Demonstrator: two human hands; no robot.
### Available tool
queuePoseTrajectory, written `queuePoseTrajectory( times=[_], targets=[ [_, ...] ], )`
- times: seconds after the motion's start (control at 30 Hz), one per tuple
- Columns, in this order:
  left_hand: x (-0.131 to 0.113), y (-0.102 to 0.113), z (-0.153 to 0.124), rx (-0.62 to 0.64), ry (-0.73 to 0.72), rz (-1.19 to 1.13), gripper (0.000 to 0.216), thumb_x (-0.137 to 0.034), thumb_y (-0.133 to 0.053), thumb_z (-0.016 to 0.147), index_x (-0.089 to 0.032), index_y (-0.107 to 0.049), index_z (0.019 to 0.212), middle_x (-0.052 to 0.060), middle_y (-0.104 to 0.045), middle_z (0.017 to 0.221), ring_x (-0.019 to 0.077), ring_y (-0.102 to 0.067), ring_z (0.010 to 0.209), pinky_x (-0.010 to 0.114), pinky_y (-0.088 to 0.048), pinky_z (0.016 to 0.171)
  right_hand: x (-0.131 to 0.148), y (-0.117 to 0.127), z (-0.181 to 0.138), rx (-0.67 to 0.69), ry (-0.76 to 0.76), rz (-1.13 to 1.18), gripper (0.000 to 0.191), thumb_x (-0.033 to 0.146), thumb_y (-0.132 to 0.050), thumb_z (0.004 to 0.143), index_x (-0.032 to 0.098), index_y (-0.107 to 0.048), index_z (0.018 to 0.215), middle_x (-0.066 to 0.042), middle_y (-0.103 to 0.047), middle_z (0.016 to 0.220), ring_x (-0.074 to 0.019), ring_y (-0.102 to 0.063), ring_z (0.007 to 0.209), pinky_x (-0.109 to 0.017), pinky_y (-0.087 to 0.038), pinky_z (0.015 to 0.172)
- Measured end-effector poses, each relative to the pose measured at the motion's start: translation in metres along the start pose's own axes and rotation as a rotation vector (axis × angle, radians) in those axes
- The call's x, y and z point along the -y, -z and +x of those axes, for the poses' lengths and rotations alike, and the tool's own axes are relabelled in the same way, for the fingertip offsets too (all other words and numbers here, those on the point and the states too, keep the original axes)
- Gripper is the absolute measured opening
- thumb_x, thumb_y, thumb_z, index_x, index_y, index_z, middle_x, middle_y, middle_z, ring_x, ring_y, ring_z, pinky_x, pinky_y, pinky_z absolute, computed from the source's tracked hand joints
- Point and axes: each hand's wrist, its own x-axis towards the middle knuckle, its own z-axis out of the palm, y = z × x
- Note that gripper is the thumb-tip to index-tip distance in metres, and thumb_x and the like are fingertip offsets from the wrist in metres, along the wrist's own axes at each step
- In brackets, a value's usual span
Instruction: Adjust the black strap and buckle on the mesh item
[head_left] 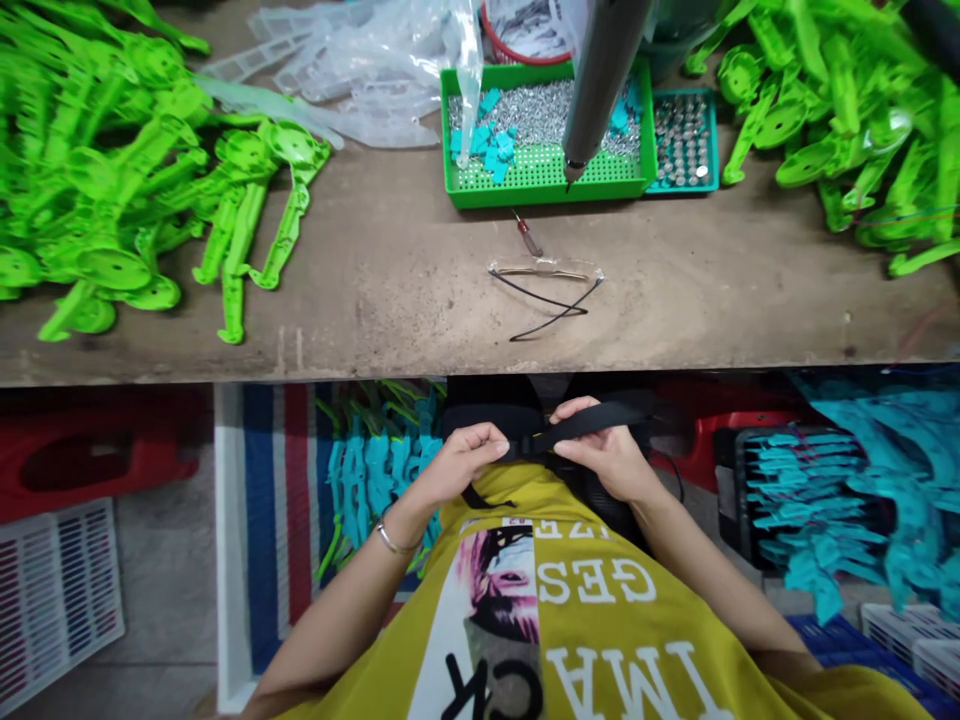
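Below the table edge, in front of my yellow shirt, both hands hold a black strap (pixel 592 422). My left hand (pixel 461 462) pinches the strap's near end at its middle. My right hand (pixel 607 455) grips the strap where it runs off to the right, thumb on top. A silver bangle sits on my left wrist. On the worn wooden table (pixel 390 290) above lie clear safety glasses (pixel 546 272) with black arms and a small red-handled screwdriver (pixel 529 236).
A green tray (pixel 540 180) of screws and blue bits sits at the back, a teal tray (pixel 684 140) of small metal parts beside it. A hanging grey power screwdriver (pixel 600 80) points down. Green plastic parts pile at left (pixel 112 180) and right (pixel 847 110). Teal parts fill bins under the table (pixel 825 500).
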Motion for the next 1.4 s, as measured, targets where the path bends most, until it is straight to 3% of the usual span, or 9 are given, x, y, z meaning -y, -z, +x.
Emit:
queuePoseTrajectory(
  times=[0.23, 0.33, 0.47, 0.57, 0.7, 0.87, 1.07, 1.27, 1.4],
  targets=[
    [0.026, 0.013, 0.006, 0.025, 0.082, -0.013, 0.061, -0.067, -0.078, 0.072, -0.013, -0.051, 0.079, -0.008, -0.029, 0.057, 0.0039, -0.020, 0.050, 0.021, -0.013, 0.047, -0.010, -0.006, 0.007, -0.314, 0.074, 0.145, 0.106, 0.071, -0.056, 0.083, 0.008, -0.014, 0.157, -0.016, -0.031, 0.144, 0.0112, -0.047, 0.093, 0.001, -0.046, 0.081],
    [0.027, 0.013, 0.007, 0.057, 0.073, 0.009, 0.061, -0.068, -0.077, 0.073, -0.013, -0.053, 0.081, -0.008, -0.031, 0.058, 0.0040, -0.020, 0.050, 0.021, -0.013, 0.047, -0.008, -0.007, 0.006, -0.402, 0.171, 0.108, 0.107, 0.075, -0.047, 0.085, 0.005, -0.017, 0.160, -0.016, -0.033, 0.141, 0.0098, -0.045, 0.097, 0.001, -0.045, 0.083],
    [0.024, 0.014, 0.006, 0.094, 0.009, 0.019, 0.057, -0.059, -0.076, 0.080, -0.010, -0.063, 0.103, -0.004, -0.052, 0.069, 0.0054, -0.039, 0.056, 0.018, -0.030, 0.053, -0.004, -0.008, 0.006, -0.446, 0.201, 0.147, 0.105, 0.075, -0.046, 0.083, 0.004, -0.022, 0.157, -0.012, -0.045, 0.121, 0.0087, -0.044, 0.099, 0.000, -0.043, 0.089],
    [0.024, 0.017, 0.006, 0.138, -0.043, 0.063, 0.054, -0.052, -0.072, 0.087, -0.011, -0.066, 0.122, 0.006, -0.069, 0.097, 0.0108, -0.060, 0.079, 0.022, -0.047, 0.074, -0.003, -0.008, 0.007, -0.437, 0.193, 0.172, 0.105, 0.072, -0.049, 0.083, 0.005, -0.017, 0.158, -0.010, -0.046, 0.116, 0.0082, -0.045, 0.100, -0.001, -0.042, 0.092],
    [0.027, 0.019, 0.009, 0.166, -0.142, 0.209, 0.052, -0.044, -0.073, 0.088, -0.018, -0.067, 0.132, 0.010, -0.065, 0.133, 0.0200, -0.061, 0.118, 0.029, -0.047, 0.100, -0.003, -0.008, 0.008, -0.412, 0.188, 0.145, 0.106, 0.072, -0.045, 0.085, 0.007, -0.012, 0.161, -0.012, -0.045, 0.123, 0.0075, -0.045, 0.103, -0.002, -0.044, 0.094],
    [0.021, 0.015, 0.016, 0.134, -0.265, 0.402, 0.061, -0.045, -0.077, 0.084, -0.017, -0.064, 0.137, 0.009, -0.067, 0.120, 0.0197, -0.061, 0.107, 0.031, -0.047, 0.097, -0.002, -0.011, 0.009, -0.454, 0.178, 0.139, 0.106, 0.074, -0.047, 0.084, 0.009, -0.012, 0.161, -0.012, -0.041, 0.131, 0.0089, -0.046, 0.103, -0.001, -0.046, 0.095],
    [0.007, 0.001, 0.017, 0.081, -0.324, 0.426, 0.048, -0.043, -0.076, 0.085, -0.012, -0.070, 0.120, 0.009, -0.069, 0.114, 0.0198, -0.061, 0.106, 0.030, -0.046, 0.096, -0.003, -0.009, 0.015, -0.530, 0.140, 0.197, 0.099, 0.077, -0.049, 0.080, 0.004, -0.030, 0.144, -0.012, -0.048, 0.122, 0.0100, -0.049, 0.093, -0.001, -0.048, 0.089],
    [0.000, -0.019, 0.020, 0.012, -0.304, 0.284, 0.040, -0.044, -0.074, 0.086, -0.013, -0.071, 0.110, 0.008, -0.072, 0.108, 0.0187, -0.066, 0.098, 0.028, -0.047, 0.090, -0.019, -0.004, 0.013, -0.518, -0.108, 0.038, 0.097, 0.096, -0.034, 0.078, -0.001, -0.040, 0.084, -0.006, -0.046, 0.071, 0.0080, -0.039, 0.060, -0.005, -0.032, 0.056],
    [-0.005, -0.032, 0.022, -0.078, -0.323, 0.275, 0.036, -0.043, -0.073, 0.086, -0.013, -0.072, 0.106, 0.006, -0.073, 0.098, 0.0167, -0.065, 0.088, 0.026, -0.048, 0.081, -0.011, -0.007, 0.000, -0.594, 0.202, -0.385, 0.075, 0.069, -0.046, 0.092, -0.003, -0.047, 0.073, -0.007, -0.048, 0.074, 0.0111, -0.039, 0.069, -0.002, -0.034, 0.067]
  ],
)
